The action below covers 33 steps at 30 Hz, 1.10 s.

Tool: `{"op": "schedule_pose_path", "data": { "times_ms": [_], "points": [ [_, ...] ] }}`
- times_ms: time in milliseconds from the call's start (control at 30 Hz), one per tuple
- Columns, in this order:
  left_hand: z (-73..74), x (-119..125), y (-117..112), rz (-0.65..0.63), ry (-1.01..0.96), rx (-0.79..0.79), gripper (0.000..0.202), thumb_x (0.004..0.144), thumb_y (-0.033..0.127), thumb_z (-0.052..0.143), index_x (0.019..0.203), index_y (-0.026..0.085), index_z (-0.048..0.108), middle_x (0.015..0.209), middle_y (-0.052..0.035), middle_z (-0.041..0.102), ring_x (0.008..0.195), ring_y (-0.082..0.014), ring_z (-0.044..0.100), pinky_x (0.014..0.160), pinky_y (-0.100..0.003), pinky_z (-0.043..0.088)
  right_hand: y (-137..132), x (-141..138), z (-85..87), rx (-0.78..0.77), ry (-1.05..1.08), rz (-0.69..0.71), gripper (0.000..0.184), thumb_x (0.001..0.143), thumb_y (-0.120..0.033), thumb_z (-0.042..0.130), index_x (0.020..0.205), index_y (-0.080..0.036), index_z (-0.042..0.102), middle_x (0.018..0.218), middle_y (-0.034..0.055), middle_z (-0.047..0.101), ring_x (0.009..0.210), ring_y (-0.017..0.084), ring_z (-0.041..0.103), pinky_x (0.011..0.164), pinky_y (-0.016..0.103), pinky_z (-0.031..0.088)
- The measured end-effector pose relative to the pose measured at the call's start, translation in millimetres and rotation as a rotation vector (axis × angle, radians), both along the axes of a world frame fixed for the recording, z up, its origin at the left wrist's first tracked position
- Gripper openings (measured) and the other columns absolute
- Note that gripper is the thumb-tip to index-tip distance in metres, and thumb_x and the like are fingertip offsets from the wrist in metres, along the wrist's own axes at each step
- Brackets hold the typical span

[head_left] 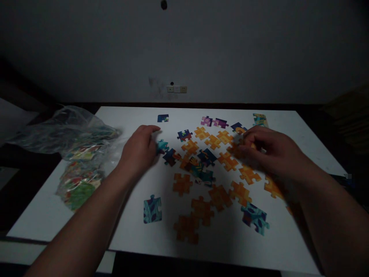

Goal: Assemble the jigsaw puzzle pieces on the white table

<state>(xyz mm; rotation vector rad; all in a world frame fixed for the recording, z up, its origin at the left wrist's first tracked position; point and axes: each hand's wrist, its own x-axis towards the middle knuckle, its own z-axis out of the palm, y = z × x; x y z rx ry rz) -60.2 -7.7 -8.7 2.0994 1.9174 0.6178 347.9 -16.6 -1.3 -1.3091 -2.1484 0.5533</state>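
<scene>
My left hand (140, 148) hovers at or rests on the left side of the table, index finger stretched out and the other fingers partly hidden. Just right of it lie a teal puzzle piece (163, 146) and a dark blue and brown puzzle piece (172, 157). My right hand (266, 148) is closed in a pinch on the right, with a bit of an orange puzzle piece (253, 146) showing between the fingers. Orange puzzle pieces (182, 184) are scattered face down across the middle. Picture-side-up pieces lie among them, including a dark blue one (207, 157).
On the left, clear plastic bags (83, 154) hold more colourful pieces. Teal corner-like pieces (152, 209) lie near the front, with another teal piece (255, 217) at front right. Purple pieces (220, 123) sit at the back of the white table (129, 231). Behind stands a wall with sockets (177, 89).
</scene>
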Motion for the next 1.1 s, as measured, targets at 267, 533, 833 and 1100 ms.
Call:
{"op": "schedule_pose_path", "data": {
  "times_ms": [267, 533, 833, 1100],
  "points": [
    [-11.4, -7.1, 7.7, -0.031, -0.034, -0.096, 0.049, 0.100, 0.016, 0.053, 0.144, 0.020, 0.073, 0.143, -0.0192, 0.075, 0.133, -0.0377, 0.071, 0.117, -0.060, 0.057, -0.4, -3.6, -2.7, -0.046, -0.031, 0.011, 0.022, 0.104, -0.045, 0.072, 0.115, -0.028, 0.081, 0.107, 0.0078, 0.084, 0.089, 0.027, 0.078, 0.080, 0.043, 0.060],
    [-9.7, -16.7, 7.1, -0.198, 0.149, -0.186, 0.058, 0.092, 0.046, 0.073, 0.145, 0.023, 0.075, 0.149, -0.0181, 0.063, 0.138, -0.0438, 0.061, 0.121, -0.063, 0.051, 5.9, 8.9, -17.3, 0.189, -0.109, 0.084, 0.017, 0.103, -0.035, 0.073, 0.104, -0.035, 0.090, 0.136, 0.0080, 0.083, 0.126, 0.036, 0.078, 0.106, 0.057, 0.063],
    [-2.3, -17.0, 7.5, -0.186, 0.023, -0.236, 0.032, 0.090, 0.037, 0.075, 0.119, 0.023, 0.071, 0.120, -0.0132, 0.072, 0.114, -0.0355, 0.067, 0.103, -0.053, 0.055, 5.1, 8.1, -17.5, 0.031, -0.139, 0.147, 0.027, 0.105, -0.032, 0.067, 0.115, -0.034, 0.091, 0.112, 0.0060, 0.090, 0.103, 0.031, 0.085, 0.094, 0.051, 0.068],
    [-4.9, -16.7, 7.2, -0.135, -0.159, -0.258, 0.044, 0.090, 0.036, 0.077, 0.132, 0.026, 0.069, 0.108, -0.0066, 0.080, 0.093, -0.0282, 0.074, 0.083, -0.040, 0.056, -2.5, 0.6, -3.7, -0.002, -0.097, 0.055, 0.023, 0.105, -0.040, 0.069, 0.111, -0.029, 0.089, 0.101, 0.0082, 0.087, 0.083, 0.027, 0.082, 0.073, 0.041, 0.064]
  ]
}}
